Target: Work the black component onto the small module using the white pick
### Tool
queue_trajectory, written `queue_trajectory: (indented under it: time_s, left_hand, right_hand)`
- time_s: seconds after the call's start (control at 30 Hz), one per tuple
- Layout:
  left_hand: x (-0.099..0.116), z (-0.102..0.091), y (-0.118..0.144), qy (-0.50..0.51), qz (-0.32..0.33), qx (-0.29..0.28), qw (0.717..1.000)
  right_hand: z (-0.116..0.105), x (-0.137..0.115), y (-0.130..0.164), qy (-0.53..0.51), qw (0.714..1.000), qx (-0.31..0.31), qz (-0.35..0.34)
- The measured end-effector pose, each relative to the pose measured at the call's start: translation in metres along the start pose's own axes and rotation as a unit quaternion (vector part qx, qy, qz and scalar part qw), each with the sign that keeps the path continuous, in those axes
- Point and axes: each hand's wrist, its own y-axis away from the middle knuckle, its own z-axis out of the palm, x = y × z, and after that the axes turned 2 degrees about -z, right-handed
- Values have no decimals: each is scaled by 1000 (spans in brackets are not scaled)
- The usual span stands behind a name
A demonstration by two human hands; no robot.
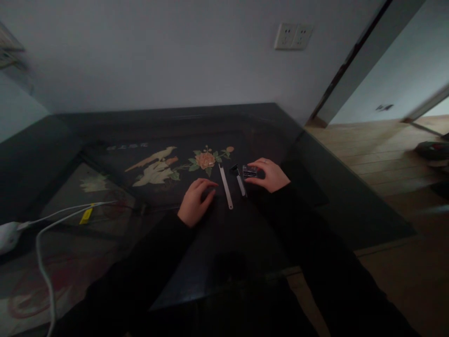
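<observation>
My right hand (272, 175) pinches a small dark, shiny case (250, 172) between thumb and fingers, at the table's surface. Just left of that case lies a razor (240, 182) with a black head and a grey handle. Beside the razor is a slim, pale stick (226, 187) with a dark tip and a small hole at its near end. My left hand (198, 201) rests on the table to the left of the stick, thumb and fingers apart, holding nothing.
The dark glossy table (210, 252) bears a bird-and-flower picture. White cables (41, 262) with a yellow tag (86, 214) and a white plug (9, 237) lie at the left. Behind is a wall with sockets (293, 36); wooden floor (368, 159) shows at the right.
</observation>
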Motion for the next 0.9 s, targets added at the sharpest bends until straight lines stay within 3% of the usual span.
queue_trajectory:
  time_s: [0.07,0.17,0.37,0.63,0.77,0.9]
  left_hand:
    - [11,8,1,-31,44,-29,998]
    - [21,21,-4,-85,60,-57,993]
    - [19,34,-14,-117,54,-83,988]
    - [12,28,-6,-135,44,-90,986]
    - [0,23,-1,-128,50,-88,987]
    - [-9,21,1,-112,56,-80,989]
  right_hand:
    - [-1,19,2,22,999,-35,3]
    - [2,34,4,33,997,-71,-11]
    - [9,34,4,34,995,-97,-19]
    - [13,34,5,42,995,-92,-1]
    - [6,18,4,49,996,-69,17]
    - [4,-30,6,70,995,-6,64]
